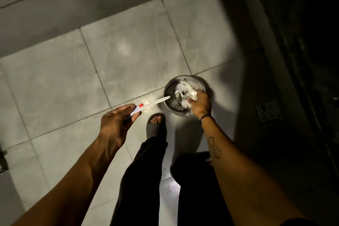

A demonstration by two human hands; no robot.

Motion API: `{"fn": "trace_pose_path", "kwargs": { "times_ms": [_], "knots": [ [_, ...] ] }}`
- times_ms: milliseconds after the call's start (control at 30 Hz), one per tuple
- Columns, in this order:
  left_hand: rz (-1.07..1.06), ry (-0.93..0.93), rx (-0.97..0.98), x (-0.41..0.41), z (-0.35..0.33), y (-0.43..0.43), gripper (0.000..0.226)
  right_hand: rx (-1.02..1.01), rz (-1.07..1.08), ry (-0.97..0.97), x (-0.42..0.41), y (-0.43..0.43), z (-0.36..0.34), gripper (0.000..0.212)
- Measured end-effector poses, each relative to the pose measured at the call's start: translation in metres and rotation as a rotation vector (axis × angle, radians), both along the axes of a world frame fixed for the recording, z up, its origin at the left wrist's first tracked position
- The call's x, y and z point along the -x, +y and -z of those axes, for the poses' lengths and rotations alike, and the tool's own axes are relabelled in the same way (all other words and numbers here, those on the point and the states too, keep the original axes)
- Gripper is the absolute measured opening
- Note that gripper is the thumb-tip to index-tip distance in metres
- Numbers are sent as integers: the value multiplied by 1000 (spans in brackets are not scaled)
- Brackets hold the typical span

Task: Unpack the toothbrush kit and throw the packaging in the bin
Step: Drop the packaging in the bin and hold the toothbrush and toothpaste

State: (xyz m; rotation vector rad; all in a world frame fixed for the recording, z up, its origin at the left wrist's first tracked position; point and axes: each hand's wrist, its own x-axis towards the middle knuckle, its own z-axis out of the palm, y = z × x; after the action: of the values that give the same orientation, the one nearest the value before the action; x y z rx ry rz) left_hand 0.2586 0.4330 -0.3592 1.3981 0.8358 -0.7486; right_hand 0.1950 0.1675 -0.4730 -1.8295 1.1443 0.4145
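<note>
My left hand (117, 121) grips a white toothbrush (156, 102) together with a small toothpaste tube with a red cap (140, 105); the brush points right toward the bin. A small round metal bin (167, 89) stands on the floor, holding white crumpled waste. My right hand (200, 103) hovers over the bin's right side, fingers closed on crumpled white packaging (194, 95) just above the opening.
Grey floor tiles (128, 51) stretch to the left and behind the bin. My sandalled foot (156, 124) stands just left of the bin. A square floor drain (268, 112) lies in the dark area at right, beside a dark wall.
</note>
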Motion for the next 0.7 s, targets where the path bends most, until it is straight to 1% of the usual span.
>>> {"fn": "trace_pose_path", "kwargs": {
  "times_ms": [67, 100, 167, 233, 267, 333, 400, 467, 500, 600, 700],
  "knots": [
    [56, -23, -9, 4, -23, -16, 14, -80, 151, -146, 0, -1, -40, 43],
    [79, -32, -15, 5, -38, -26, 17, -167, 199, -215, 1, -2, -64, 39],
    [127, -34, -23, 8, -71, -46, 19, -340, 183, -278, 4, -5, -122, 33],
    [228, -55, -26, 8, -103, -66, 20, -455, 50, -259, 7, -9, -178, 32],
    [283, -73, -29, 7, -121, -77, 18, -467, -36, -236, 10, -13, -208, 32],
    [357, -111, -17, 6, -157, -95, 12, -428, -190, -207, 14, -21, -259, 29],
    [409, -144, 15, 2, -190, -111, 12, -403, -267, -192, 13, -27, -304, 25],
    [442, -186, 38, -3, -225, -129, 17, -409, -245, -175, 15, -35, -346, 24],
    [454, -214, 41, -4, -242, -137, 17, -409, -239, -184, 17, -38, -364, 23],
    [463, -276, 76, -7, -286, -159, 9, -361, -219, -259, 24, -49, -410, 13],
    [379, -252, 195, -6, -321, -179, 13, -284, -139, -320, 42, -64, -448, 16]
  ]
}}
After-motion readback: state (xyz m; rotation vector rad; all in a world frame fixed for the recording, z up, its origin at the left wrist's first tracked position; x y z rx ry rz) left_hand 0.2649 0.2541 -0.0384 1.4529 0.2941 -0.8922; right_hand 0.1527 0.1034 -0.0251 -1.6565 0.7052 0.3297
